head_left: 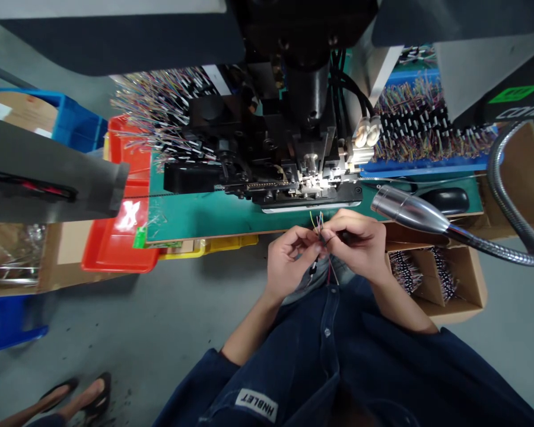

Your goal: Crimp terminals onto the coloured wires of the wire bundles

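From the head view, a bundle of thin insulated wires (321, 232) stands nearly upright, its long axis running from the person's denim-clad chest toward the machine. Fine yellow, blue and pink ends fan out at the top, while red strands and a small black fitting (313, 268) hang below. The left hand (291, 261) and right hand (353, 240) curl narrowly around the bundle, pinching it between their fingers and thumbs, almost touching each other. Just ahead, a green bench mat (191, 214) lies beneath a black crimping machine (302, 178) with a brightly lit steel head. A chrome gooseneck lamp (409, 209) arcs in on the right beside a black computer mouse (445, 200). A red plastic tray (124, 237) sits left; a cardboard box (449, 279) holds wire bundles lower right.
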{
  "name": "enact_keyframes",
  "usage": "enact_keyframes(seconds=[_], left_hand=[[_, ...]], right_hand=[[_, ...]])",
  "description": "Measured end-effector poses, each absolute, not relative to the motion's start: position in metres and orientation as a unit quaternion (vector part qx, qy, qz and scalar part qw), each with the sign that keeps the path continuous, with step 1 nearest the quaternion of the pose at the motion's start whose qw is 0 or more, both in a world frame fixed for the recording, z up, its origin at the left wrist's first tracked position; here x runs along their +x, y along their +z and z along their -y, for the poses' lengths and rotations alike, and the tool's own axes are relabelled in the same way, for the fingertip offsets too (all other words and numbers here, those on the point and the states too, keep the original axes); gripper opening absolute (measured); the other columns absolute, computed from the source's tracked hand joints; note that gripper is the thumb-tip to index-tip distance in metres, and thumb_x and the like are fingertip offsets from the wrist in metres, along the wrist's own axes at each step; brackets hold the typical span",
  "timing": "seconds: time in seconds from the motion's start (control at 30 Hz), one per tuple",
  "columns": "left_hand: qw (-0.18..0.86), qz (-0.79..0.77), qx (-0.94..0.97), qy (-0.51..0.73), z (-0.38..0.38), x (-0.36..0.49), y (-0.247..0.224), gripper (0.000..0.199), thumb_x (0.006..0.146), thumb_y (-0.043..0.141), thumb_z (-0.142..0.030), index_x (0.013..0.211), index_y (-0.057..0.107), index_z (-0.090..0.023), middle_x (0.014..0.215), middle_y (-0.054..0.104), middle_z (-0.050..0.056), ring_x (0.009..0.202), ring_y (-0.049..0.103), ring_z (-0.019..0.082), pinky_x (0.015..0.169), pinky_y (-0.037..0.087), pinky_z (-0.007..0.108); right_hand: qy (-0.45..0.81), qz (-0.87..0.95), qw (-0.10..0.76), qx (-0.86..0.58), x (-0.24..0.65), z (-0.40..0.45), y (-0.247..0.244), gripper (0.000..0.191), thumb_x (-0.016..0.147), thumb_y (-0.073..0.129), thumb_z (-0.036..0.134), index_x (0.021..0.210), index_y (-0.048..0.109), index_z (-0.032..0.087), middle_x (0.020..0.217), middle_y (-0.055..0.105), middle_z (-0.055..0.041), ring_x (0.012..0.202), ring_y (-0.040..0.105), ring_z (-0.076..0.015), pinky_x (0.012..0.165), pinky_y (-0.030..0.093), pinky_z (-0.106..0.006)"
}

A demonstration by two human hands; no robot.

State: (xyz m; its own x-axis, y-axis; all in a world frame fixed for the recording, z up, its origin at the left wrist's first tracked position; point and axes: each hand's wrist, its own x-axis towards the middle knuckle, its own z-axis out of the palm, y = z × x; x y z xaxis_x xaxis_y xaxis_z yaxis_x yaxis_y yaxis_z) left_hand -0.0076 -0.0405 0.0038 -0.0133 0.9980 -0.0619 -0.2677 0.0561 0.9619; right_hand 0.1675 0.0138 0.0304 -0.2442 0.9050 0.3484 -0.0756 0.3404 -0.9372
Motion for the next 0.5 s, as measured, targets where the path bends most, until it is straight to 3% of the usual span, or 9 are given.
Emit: enact_keyframes(seconds=[0.1, 0.2, 0.33, 0.5], left_hand=[[0.546, -0.466, 0.429, 0.549, 0.041, -0.010, 0.004, 0.027, 0.102, 0.095, -0.042, 0.096, 0.079, -0.021, 0.083, 0.083, 0.002, 0.072, 0.082, 0.016, 0.072, 0.067, 0.026], [0.542, -0.462, 0.415, 0.567, 0.041, -0.010, 0.002, 0.026, 0.103, 0.094, -0.042, 0.096, 0.079, -0.022, 0.085, 0.083, 0.003, 0.074, 0.082, 0.017, 0.071, 0.067, 0.026], [0.550, -0.458, 0.400, 0.573, 0.039, -0.008, 0.002, 0.030, 0.101, 0.096, -0.045, 0.094, 0.078, -0.022, 0.085, 0.082, 0.003, 0.075, 0.080, 0.017, 0.072, 0.065, 0.026], [0.544, -0.486, 0.431, 0.530, 0.039, -0.013, 0.006, 0.035, 0.100, 0.096, -0.050, 0.091, 0.077, -0.022, 0.085, 0.082, 0.002, 0.076, 0.077, 0.017, 0.075, 0.064, 0.028]], right_hand=[[0.450, 0.599, 0.554, -0.363, 0.168, -0.016, 0.026, 0.015, 0.109, 0.085, 0.033, 0.099, 0.095, 0.028, 0.083, 0.084, -0.0039, 0.071, 0.070, -0.0188, 0.065, 0.055, -0.035], [0.476, 0.539, 0.572, -0.395, 0.171, -0.016, 0.020, 0.013, 0.110, 0.084, 0.035, 0.112, 0.097, 0.031, 0.090, 0.086, -0.0030, 0.071, 0.069, -0.0172, 0.070, 0.058, -0.035], [0.518, 0.581, 0.517, -0.357, 0.173, -0.017, 0.018, 0.016, 0.110, 0.086, 0.035, 0.120, 0.098, 0.031, 0.086, 0.082, -0.0020, 0.073, 0.068, -0.0169, 0.069, 0.056, -0.033], [0.526, 0.644, 0.485, -0.271, 0.172, -0.020, 0.024, 0.012, 0.112, 0.087, 0.032, 0.110, 0.099, 0.031, 0.080, 0.083, -0.0017, 0.072, 0.070, -0.0165, 0.065, 0.056, -0.031]])
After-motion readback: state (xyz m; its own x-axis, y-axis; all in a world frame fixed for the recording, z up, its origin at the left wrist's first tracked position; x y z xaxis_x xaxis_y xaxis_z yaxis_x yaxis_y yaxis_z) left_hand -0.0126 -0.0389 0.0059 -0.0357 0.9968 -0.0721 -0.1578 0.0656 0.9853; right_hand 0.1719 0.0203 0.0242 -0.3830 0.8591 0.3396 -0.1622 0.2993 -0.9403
